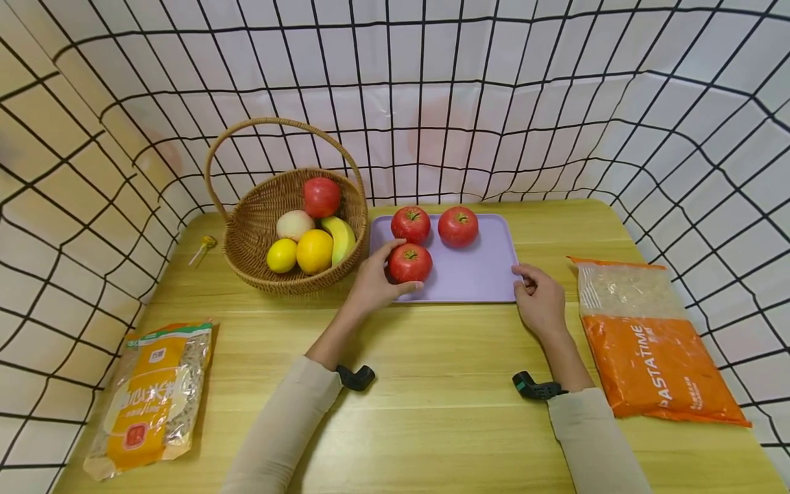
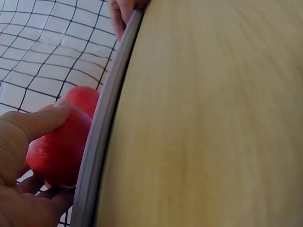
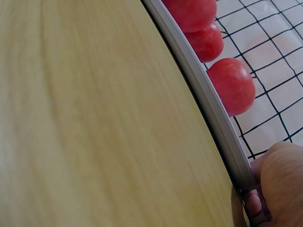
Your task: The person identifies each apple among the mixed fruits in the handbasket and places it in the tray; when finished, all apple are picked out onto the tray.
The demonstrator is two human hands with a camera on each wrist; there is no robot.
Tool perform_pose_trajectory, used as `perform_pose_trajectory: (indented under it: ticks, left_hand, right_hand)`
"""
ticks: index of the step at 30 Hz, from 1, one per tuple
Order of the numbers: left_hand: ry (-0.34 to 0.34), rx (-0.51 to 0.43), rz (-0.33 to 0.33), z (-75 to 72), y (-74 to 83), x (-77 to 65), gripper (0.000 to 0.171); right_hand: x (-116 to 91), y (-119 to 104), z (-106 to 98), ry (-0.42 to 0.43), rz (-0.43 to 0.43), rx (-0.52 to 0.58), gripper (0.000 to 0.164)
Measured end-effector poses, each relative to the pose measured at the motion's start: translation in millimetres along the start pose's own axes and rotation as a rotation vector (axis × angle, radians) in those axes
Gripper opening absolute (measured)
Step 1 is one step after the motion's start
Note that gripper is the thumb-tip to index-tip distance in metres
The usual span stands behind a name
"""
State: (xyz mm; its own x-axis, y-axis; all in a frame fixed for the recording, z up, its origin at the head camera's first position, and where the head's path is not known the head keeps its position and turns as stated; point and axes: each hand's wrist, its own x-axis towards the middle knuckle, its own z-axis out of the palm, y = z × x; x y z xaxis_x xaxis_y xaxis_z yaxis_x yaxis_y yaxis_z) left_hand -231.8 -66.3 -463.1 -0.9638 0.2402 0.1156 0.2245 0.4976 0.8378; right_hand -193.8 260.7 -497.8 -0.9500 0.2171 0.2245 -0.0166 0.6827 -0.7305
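Note:
Three red tomatoes rest on a lilac tray (image 1: 472, 278). My left hand (image 1: 374, 278) grips the front-left tomato (image 1: 410, 263), its thumb along the near side and its fingers around the far side. Behind it sits a second tomato (image 1: 410, 224), with a third tomato (image 1: 458, 227) to its right. In the left wrist view the thumb lies against the gripped tomato (image 2: 61, 146), close to the tray's rim (image 2: 97, 137). My right hand (image 1: 540, 300) pinches the tray at its right front corner; its fingertips meet the rim (image 3: 208, 104) in the right wrist view.
Left of the tray, a wicker basket (image 1: 247, 223) holds a red fruit, a banana, an orange, a lemon and a pale round fruit. A lollipop (image 1: 204, 250) and a grain bag (image 1: 154, 394) lie at left. An orange pasta bag (image 1: 660, 357) lies at right. Grid-patterned curtains (image 1: 469, 110) surround the table.

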Motion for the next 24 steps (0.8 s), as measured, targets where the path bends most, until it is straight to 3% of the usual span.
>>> perform_pose_trajectory:
  ticks: [15, 24]
  left_hand:
    - [-0.038, 0.073, 0.074, -1.7, -1.3, -1.0, 0.096]
    - [-0.061, 0.097, 0.098, -23.2, 9.7, -17.7, 0.097]
  right_hand:
    - [0, 0, 0, 0.005, -0.004, 0.001, 0.031]
    - [-1, 0, 1, 0.004, 0.002, 0.001, 0.031]
